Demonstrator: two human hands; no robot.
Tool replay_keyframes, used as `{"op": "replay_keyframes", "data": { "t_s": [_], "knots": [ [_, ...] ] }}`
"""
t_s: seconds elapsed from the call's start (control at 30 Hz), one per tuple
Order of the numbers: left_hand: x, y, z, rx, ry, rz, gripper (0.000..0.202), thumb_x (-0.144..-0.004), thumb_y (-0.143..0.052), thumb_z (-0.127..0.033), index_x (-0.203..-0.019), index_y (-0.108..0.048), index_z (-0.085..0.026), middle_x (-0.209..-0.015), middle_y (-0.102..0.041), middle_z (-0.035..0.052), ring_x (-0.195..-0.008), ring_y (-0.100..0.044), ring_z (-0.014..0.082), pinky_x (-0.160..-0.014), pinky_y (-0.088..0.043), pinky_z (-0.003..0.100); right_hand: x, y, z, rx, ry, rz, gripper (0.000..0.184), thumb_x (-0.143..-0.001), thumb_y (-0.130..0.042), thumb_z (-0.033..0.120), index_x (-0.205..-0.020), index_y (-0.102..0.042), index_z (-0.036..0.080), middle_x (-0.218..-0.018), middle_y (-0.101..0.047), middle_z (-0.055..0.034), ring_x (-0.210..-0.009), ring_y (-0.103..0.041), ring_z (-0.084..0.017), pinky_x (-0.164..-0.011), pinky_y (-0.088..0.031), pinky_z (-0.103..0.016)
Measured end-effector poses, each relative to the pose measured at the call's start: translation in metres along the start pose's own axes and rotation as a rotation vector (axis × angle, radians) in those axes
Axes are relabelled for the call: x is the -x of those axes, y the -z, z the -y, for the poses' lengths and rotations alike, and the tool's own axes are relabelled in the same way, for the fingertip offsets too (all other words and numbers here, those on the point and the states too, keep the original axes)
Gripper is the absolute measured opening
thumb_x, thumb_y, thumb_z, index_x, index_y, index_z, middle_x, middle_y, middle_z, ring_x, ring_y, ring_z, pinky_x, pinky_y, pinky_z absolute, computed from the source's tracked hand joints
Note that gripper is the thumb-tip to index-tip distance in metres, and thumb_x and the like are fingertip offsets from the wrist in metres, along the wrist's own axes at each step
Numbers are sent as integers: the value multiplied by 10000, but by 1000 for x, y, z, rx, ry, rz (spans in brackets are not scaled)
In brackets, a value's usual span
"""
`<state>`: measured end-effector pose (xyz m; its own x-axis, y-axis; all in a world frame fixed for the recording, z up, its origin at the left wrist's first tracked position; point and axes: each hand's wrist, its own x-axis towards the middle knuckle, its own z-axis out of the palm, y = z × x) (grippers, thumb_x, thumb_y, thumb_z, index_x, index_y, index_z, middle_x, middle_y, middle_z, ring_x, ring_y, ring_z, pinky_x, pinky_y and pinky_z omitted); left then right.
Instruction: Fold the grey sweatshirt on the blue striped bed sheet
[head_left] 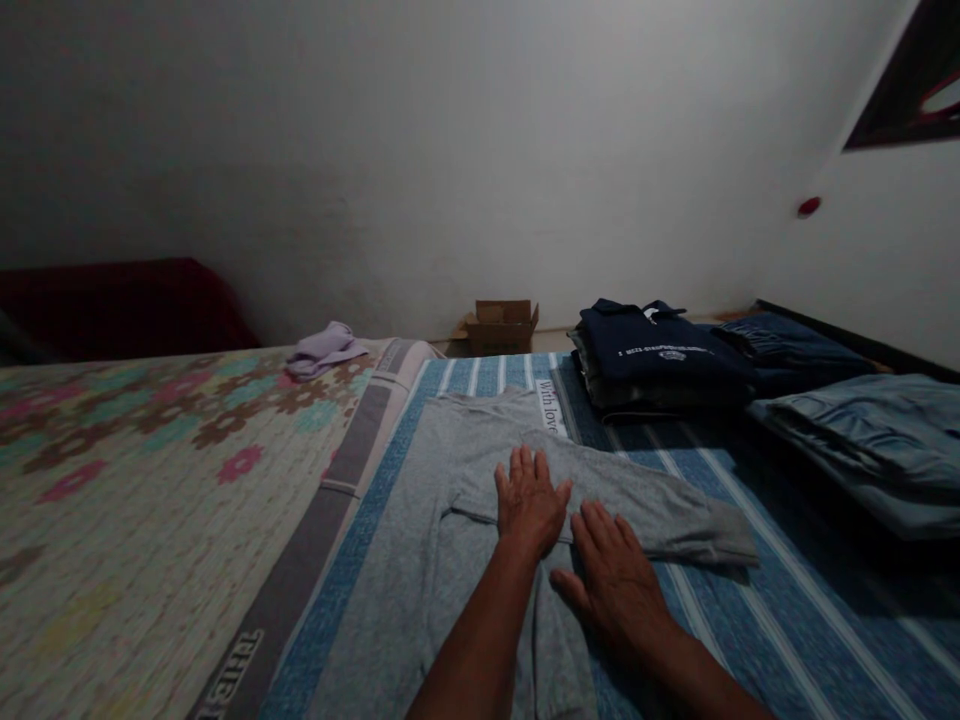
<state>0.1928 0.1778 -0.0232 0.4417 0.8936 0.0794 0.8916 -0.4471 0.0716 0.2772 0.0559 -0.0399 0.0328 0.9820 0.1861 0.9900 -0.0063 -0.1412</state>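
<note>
A grey long-sleeved shirt point(390, 560) lies spread on a blue striped bed cover point(757, 540). One of its sleeves reaches out to the right, and another lies folded down across the body. My left hand point(531, 500) rests flat on the shirt near the shoulder, fingers spread. Just right of it, my right hand point(616, 570) lies palm down by the outstretched sleeve, with its thumb apart from the fingers. Neither hand grips anything. The cloth beneath both palms is hidden.
Folded dark navy clothes point(660, 350) are stacked at the back right, beside folded blue jeans point(877, 440). A lilac cloth point(327, 350) lies on the floral bedding point(165, 530) at left. An opened cardboard box point(501, 325) stands beyond the bed's far edge, near the wall.
</note>
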Motion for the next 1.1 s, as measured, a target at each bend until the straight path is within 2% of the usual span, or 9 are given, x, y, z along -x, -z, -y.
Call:
{"op": "replay_keyframes", "data": {
  "t_s": [0.13, 0.43, 0.7, 0.87, 1.1],
  "knots": [
    [1, 2, 0, 18, -3, 10, 702, -902, -169, -579, -1435, -283, -136, -1513, -218, 156, -1406, -97, 289, -1097, -86, 531, 3, -3, -1, 31, -32, -21, 658, -868, -451, 542, -1308, -498, 55, -1398, -394, -212, -1313, -339, -333, -1072, -269, -507],
    [0, 8, -1, 43, -17, 19, 652, -886, -251, -595, -1439, -280, -252, -1518, -226, 117, -1399, -112, 312, -1079, -83, 554, 9, -6, -7, 110, -44, -84, 681, -859, -452, 576, -1278, -523, 45, -1360, -444, -231, -1283, -387, -342, -1057, -289, -496],
    [-1, 7, -2, 34, -12, 21, 649, -879, -263, -602, -1433, -292, -267, -1519, -224, 120, -1398, -127, 306, -1074, -81, 557, 8, 0, -6, 121, -64, -103, 586, -855, -491, 531, -1235, -558, 90, -1327, -497, -208, -1256, -424, -334, -1033, -308, -489],
    [-2, 9, -1, 17, -15, 41, 647, -884, -257, -598, -1437, -284, -264, -1522, -211, 124, -1398, -122, 313, -1072, -88, 558, 6, 4, -6, 83, -132, -109, 528, -857, -509, 495, -1170, -599, 80, -1280, -542, -203, -1225, -452, -331, -1045, -289, -469],
    [-3, 9, -1, -45, -15, 45, 647, -890, -222, -604, -1437, -278, -263, -1524, -202, 127, -1401, -105, 313, -1070, -96, 556, 18, 9, -17, 51, -81, -25, 706, -839, -488, 578, -1280, -517, 28, -1368, -431, -239, -1296, -361, -353, -1073, -250, -482]
  ]
}}
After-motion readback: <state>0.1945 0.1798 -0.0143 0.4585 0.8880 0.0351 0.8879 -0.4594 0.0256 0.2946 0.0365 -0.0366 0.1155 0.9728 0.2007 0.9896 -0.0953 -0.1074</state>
